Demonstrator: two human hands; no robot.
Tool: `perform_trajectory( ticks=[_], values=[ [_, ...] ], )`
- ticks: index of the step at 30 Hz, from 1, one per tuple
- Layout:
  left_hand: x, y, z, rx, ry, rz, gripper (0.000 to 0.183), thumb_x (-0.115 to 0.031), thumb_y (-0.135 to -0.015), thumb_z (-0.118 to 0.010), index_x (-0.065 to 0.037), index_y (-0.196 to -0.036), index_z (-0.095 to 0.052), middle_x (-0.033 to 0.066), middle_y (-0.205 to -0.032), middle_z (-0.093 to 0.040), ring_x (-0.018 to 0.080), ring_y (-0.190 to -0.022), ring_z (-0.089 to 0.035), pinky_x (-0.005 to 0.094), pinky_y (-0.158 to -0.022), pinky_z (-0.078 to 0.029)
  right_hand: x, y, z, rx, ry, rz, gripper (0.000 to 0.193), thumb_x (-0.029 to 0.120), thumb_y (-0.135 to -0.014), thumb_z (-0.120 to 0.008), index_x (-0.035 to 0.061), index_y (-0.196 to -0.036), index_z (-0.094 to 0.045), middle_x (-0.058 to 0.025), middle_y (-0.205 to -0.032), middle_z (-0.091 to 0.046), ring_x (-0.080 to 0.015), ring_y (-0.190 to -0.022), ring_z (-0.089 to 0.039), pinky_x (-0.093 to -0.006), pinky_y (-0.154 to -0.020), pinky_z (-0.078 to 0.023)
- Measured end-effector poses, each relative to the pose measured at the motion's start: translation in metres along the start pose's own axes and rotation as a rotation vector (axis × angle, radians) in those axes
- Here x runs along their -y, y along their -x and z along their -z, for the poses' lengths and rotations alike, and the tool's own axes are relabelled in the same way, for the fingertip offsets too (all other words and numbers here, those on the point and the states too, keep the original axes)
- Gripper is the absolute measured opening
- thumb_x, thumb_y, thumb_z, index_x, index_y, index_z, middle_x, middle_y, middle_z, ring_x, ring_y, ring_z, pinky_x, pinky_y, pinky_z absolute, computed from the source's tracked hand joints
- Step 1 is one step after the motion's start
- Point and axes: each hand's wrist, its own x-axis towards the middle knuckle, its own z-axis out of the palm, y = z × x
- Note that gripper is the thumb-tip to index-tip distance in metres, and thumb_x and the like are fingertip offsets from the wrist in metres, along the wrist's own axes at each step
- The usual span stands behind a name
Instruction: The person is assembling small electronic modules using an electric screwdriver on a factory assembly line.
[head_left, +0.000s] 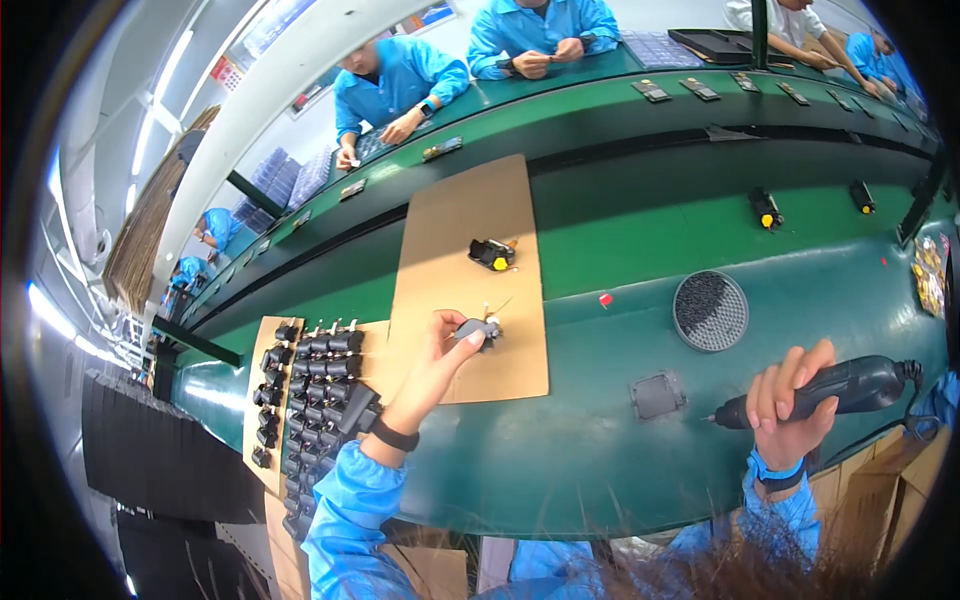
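two bare hands are working over a green tabletop, each wearing a dark band at the wrist. the left hand is grasping: its thumb and forefinger are pinching a small dark grey part, which is sitting at the fingertips with thin wires and a pale piece showing at its far end. a cardboard sheet is lying beneath these fingers; whether the part is touching it cannot be told. just beyond the same fingertips, a black unit with a yellow disc is resting on the sheet. to the left of the left fingers, rows of black units are standing close together. the right hand is also grasping, its fingers curling round a black corded driver, whose tip is pointing leftward. left of the right fingers, near that tip, a flat dark square piece is lying. beyond the right fingers and to their left, a round dish is holding many small black pieces.
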Motion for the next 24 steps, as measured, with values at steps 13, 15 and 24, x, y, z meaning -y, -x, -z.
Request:
perform_trajectory(
  ticks=[13,15,24],
  values=[
    [0.019,-0.053,-0.006,-0.154,-0.383,-0.249,0.024,-0.005,-0.099,-0.044,0.005,-0.105,-0.064,0.017,-0.11,-0.065,0.0278,-0.108,-0.062,0.035,-0.096,-0.046,-0.002,-0.004,0.005,0.072,-0.031,0.011,0.046,0.046,-0.096,-0.063,0.0061,-0.093,-0.04,-0.0027,-0.066,-0.046,-0.0132,-0.044,-0.047,-0.0296,-0.042,-0.044],
    [0.026,-0.054,0.015,0.183,-0.266,-0.347,0.033,0.001,-0.092,-0.042,0.004,-0.115,-0.066,0.0135,-0.122,-0.065,0.0259,-0.117,-0.06,0.0337,-0.104,-0.042,-0.002,-0.005,0.004,0.08,-0.033,0.009,0.045,0.045,-0.096,-0.063,0.0062,-0.093,-0.04,-0.0027,-0.067,-0.046,-0.0133,-0.044,-0.047,-0.0295,-0.042,-0.044],
    [0.015,-0.026,0.034,0.399,-0.561,-0.188,0.073,-0.012,-0.075,-0.075,-0.008,-0.144,-0.051,0.0084,-0.142,-0.049,0.0224,-0.123,-0.051,0.0323,-0.093,-0.045,-0.003,-0.006,0.004,0.073,-0.009,0.004,0.043,0.043,-0.097,-0.063,0.0061,-0.094,-0.041,-0.0026,-0.067,-0.047,-0.0125,-0.045,-0.048,-0.0279,-0.042,-0.045]
  ],
)
